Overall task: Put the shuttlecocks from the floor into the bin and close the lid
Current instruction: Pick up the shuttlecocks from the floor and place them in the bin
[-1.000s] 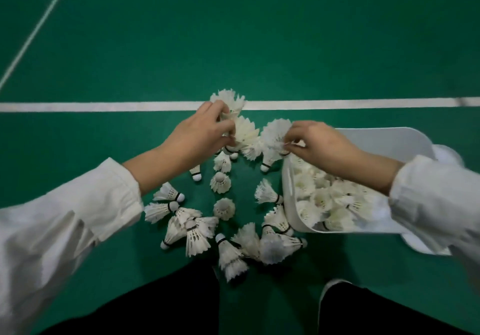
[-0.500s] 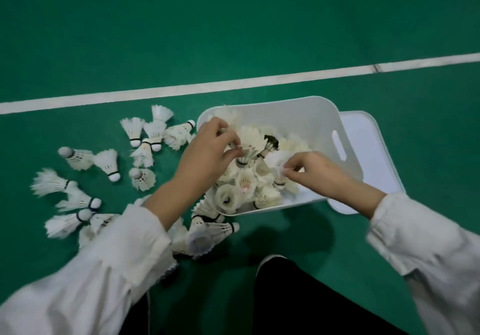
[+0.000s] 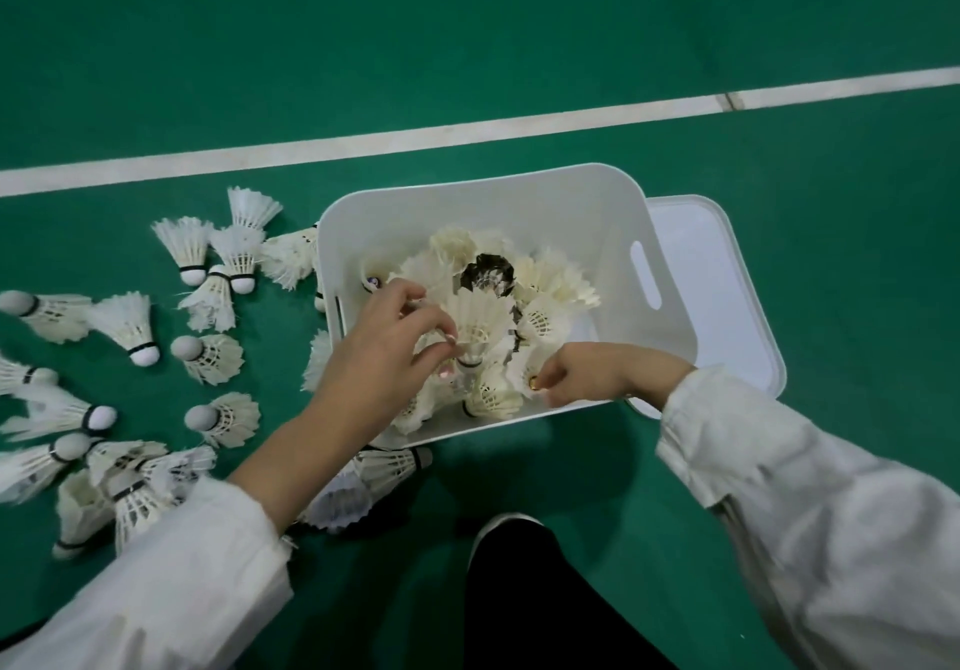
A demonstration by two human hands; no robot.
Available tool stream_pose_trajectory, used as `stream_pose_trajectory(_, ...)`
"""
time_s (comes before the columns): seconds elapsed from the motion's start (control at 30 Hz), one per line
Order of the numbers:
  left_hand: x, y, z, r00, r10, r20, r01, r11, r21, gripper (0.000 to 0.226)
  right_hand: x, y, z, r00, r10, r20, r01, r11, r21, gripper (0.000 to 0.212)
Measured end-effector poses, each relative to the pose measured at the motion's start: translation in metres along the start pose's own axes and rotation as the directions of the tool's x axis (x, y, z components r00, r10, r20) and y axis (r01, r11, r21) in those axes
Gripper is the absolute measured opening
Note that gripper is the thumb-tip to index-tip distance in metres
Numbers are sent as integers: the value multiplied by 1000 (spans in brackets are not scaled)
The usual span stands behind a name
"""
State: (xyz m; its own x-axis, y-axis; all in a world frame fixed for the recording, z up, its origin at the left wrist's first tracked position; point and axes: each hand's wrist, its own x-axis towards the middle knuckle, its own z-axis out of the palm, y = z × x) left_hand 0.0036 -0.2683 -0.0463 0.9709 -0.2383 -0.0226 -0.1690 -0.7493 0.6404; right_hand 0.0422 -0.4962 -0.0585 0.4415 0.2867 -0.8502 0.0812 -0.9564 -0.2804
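Observation:
A white plastic bin (image 3: 566, 187) stands open on the green floor, partly filled with white shuttlecocks (image 3: 550, 285) and one dark one (image 3: 487, 273). My left hand (image 3: 387, 357) reaches in over the near-left corner, fingers curled on the base of a shuttlecock (image 3: 477, 318). At the near edge, my right hand (image 3: 589, 373) pinches another shuttlecock (image 3: 522, 376) low inside the bin. Several loose shuttlecocks (image 3: 127, 321) lie scattered on the floor left of the bin. The white lid (image 3: 727, 274) lies flat at the bin's right side, partly under it.
A white court line (image 3: 467, 131) crosses the floor behind the bin. My dark trouser leg (image 3: 535, 596) and a shoe tip sit just in front of the bin. More shuttlecocks (image 3: 374, 477) lie under my left forearm by the bin's near-left corner.
Both hands lifted shuttlecocks from the floor pile and moved right, into the bin. My view swung right, so the bin now sits in the middle and the pile at the left.

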Motion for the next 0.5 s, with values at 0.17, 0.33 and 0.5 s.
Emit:
stream_pose_trajectory(0.17, -2, 3, 3, 1000, -8, 13, 8, 1000, 12, 15, -7, 0, -7, 985, -15, -173, -8, 991, -132, 37)
stream_pose_trajectory(0.33, 6, 26, 4, 999, 45, -19, -45, 999, -10, 21, -65, -22, -11, 612, -266, -745, 375, 927, -23, 22)
stream_pose_trajectory(0.5, 15, 51, 14, 992, 120, -49, -121, 993, -13, 20, -64, -22, 3, 682, -337, -650, 315, 936, -155, 21)
